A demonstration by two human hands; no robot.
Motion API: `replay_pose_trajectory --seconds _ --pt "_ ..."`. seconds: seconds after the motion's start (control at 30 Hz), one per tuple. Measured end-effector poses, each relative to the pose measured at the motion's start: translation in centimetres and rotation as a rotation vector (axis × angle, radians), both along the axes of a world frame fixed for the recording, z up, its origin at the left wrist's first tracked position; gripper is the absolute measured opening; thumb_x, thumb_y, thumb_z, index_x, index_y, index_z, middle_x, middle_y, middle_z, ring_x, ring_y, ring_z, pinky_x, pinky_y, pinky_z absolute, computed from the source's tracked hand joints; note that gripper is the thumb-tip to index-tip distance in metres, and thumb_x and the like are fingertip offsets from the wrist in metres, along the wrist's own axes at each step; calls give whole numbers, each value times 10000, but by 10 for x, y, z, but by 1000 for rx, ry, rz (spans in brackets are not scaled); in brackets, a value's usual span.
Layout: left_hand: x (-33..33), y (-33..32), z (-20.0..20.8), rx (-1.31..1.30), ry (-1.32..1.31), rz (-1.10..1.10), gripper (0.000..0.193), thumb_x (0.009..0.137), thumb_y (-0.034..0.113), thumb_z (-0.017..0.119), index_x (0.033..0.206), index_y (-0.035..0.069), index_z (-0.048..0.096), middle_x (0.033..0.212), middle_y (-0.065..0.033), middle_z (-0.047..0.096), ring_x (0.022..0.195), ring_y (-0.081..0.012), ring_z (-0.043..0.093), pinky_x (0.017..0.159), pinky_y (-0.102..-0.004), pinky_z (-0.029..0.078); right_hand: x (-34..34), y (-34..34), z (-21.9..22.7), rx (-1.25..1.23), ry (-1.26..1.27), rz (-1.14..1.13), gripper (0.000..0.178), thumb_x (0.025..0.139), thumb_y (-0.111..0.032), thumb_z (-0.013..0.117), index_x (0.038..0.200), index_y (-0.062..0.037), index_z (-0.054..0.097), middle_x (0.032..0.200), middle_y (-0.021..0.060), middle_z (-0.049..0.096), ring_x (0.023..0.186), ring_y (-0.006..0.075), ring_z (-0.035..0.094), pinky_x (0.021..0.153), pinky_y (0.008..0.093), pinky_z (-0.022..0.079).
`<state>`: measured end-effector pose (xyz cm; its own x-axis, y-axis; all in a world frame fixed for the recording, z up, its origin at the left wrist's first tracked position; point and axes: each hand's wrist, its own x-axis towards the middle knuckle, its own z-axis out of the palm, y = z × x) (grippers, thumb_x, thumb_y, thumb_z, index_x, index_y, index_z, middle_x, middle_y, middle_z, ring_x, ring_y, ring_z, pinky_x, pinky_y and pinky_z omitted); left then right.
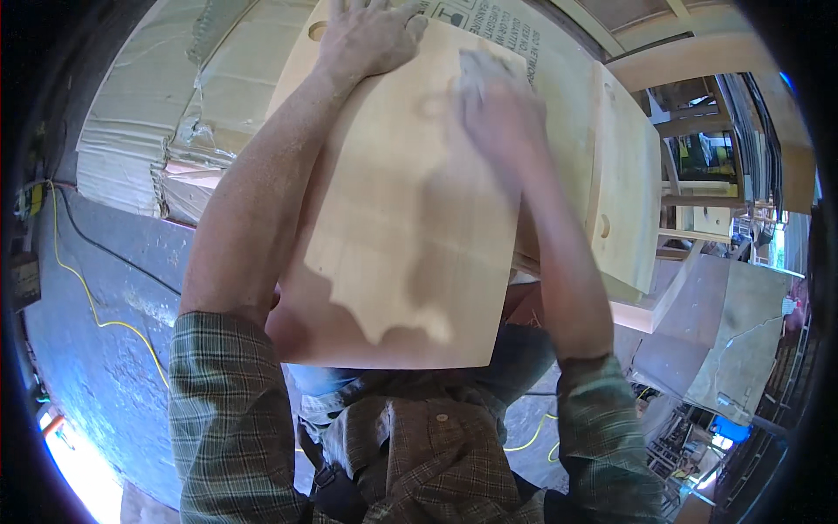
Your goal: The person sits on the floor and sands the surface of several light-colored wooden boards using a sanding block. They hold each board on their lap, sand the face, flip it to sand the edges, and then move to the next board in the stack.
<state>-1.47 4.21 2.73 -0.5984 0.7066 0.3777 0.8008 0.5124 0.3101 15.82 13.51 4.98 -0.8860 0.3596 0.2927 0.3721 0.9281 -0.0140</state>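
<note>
A pale, smooth wooden board (384, 201) with a rounded cut-out near its far left corner slopes from a cardboard-covered surface down towards my lap. My left hand (371, 37) lies flat on its far left part, fingers stretched out, dust on the skin. On the far right part, my right hand (506, 113) is smeared by motion. Its fingers are closed over a greyish-white piece, seemingly folded sandpaper (476, 74), pressed to the board. Shadows of my arms and head fall across the wood.
Flattened cardboard (131, 113) covers the surface at the left. More pale boards with cut-outs (624, 183) stand at the right, beside wooden frames (698, 52). A yellow cord (92, 301) and a dark cable (118, 253) run over the grey floor (105, 375).
</note>
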Motion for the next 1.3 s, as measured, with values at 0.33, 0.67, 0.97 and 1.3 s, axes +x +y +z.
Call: replay_pose_trajectory --seconds 0.33,0.67,0.97,1.3 --pt "0 5 -6 1 32 18 416 965 373 434 1242 133 631 1245 -181 608 1245 -342 485 1096 -560 250 41 -7 -10 -39 63 35 374 957 -315 496 1255 -143 643 1305 90 618 1268 343 498 1052 460 403" --pt "2 2 -7 -45 113 20 382 955 349 428 1164 123 655 1210 -168 626 1203 -331 510 1060 -544 301 41 -17 -6 104 70 17 333 935 -263 515 1210 -133 651 1281 75 620 1199 317 546 950 487 470" --pt "-18 17 -24 -199 217 31 423 964 405 408 1307 229 581 1340 -83 568 1285 -289 474 1102 -537 262 10 13 -20 -1 160 -6 278 906 -227 572 1138 -116 677 1218 65 646 1165 278 569 882 490 489" --pt "-17 19 -18 -266 262 -37 438 977 429 360 1306 228 568 1381 -65 544 1306 -284 464 1095 -561 293 -32 35 13 -183 -207 -163 222 930 -221 542 1095 -121 651 1206 55 648 1155 258 580 893 532 456"
